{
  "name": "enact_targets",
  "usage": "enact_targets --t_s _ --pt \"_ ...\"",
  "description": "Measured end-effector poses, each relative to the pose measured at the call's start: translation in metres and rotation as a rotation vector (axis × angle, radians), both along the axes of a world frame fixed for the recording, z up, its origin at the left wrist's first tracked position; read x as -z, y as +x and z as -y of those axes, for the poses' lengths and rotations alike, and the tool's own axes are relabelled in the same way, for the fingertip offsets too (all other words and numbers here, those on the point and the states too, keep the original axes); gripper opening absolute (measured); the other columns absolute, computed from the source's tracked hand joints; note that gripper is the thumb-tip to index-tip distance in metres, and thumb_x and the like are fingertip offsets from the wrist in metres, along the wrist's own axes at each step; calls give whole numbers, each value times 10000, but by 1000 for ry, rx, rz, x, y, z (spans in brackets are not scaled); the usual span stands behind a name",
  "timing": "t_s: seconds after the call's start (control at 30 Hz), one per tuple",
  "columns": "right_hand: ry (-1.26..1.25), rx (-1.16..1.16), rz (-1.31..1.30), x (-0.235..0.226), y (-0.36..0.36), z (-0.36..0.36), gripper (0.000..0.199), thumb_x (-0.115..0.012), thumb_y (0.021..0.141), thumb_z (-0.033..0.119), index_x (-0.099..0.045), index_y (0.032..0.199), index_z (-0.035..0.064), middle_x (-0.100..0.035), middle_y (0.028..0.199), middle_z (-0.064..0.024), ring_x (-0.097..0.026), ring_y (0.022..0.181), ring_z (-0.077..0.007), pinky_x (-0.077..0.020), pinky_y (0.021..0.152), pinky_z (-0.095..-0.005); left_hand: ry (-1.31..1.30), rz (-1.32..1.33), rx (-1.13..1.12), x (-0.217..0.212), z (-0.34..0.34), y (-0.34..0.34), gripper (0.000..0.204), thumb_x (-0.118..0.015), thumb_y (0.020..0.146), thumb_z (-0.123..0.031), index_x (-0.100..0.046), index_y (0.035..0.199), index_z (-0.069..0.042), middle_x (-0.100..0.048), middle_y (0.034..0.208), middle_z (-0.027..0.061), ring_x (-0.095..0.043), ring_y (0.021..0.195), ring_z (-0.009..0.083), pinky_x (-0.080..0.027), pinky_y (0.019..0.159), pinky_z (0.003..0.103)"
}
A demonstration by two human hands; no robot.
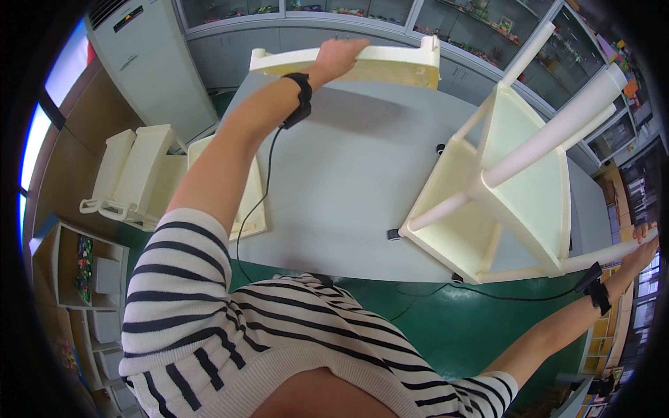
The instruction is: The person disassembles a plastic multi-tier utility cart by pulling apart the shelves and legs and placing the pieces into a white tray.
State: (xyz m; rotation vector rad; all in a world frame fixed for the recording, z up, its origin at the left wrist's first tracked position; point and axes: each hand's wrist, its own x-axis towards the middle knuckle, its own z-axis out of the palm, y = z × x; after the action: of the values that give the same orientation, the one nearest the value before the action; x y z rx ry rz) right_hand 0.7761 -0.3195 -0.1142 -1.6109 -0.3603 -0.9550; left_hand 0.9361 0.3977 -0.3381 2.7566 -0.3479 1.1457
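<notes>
At the far side of the table, my left hand [341, 57] grips the edge of a cream plastic shelf tray [401, 59]. The tray is held on its side, with a yellowish face turned toward me. To the right stands a partly built cream rolling cart [523, 153] with two shelf tiers, round poles and small black casters. My right hand [640, 256] is closed around the end of a cream pole [592, 258] at the cart's near right corner. Several other poles rise from the upper tier, their tops without a shelf. Both wrists wear black bands with cables.
Another cream tray [258, 202] lies at the grey table's [327, 181] left edge, partly behind my left arm. Cream carts [143, 174] stand on the floor at left, near a white floor-standing air conditioner [150, 63]. Glass-fronted cabinets [376, 10] line the back. A black cable [261, 198] crosses the table.
</notes>
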Motion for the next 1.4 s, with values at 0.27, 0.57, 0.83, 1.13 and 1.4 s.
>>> enact_targets --t_s 0.27,0.57,0.83,1.13,1.4 --pt "-30 234 7 6 -18 -57 392 -260 992 439 -453 966 98 -359 662 -9 -335 575 -87 -317 587 -207 -125 -222 12 82 39 14 267 -476 798 -52 -537 1036 -156 -643 931 100 -612 844 324 -476 685 439" --pt "139 -425 104 -1 -5 21 601 -587 833 450 -384 1250 67 -510 997 -163 -540 831 -218 -456 770 -312 290 -559 77 151 98 14 311 -491 784 -15 -505 1092 -60 -613 987 164 -617 849 347 -503 712 420" --pt "30 24 5 -1 -4 -1 301 -343 968 326 -430 905 45 -322 701 -20 -327 612 -100 -313 621 -238 281 -811 11 233 112 -13 476 -483 805 -3 -384 1269 -43 -540 1059 282 -614 855 390 -518 719 416" --pt "68 96 -35 -5 -16 -30 261 -399 968 349 -452 881 108 -347 660 21 -300 563 -59 -307 574 -233 354 -893 -161 295 126 -24 635 -517 841 -30 -240 1408 -102 -266 1384 321 -423 1117 576 -502 841 486" --pt "65 272 26 -4 -24 -19 211 -499 929 313 -483 926 102 -409 690 2 -412 655 -55 -315 598 -206 200 -840 -283 309 113 41 578 -479 864 -62 -274 1398 -151 -287 1392 302 -417 1131 553 -470 866 507"
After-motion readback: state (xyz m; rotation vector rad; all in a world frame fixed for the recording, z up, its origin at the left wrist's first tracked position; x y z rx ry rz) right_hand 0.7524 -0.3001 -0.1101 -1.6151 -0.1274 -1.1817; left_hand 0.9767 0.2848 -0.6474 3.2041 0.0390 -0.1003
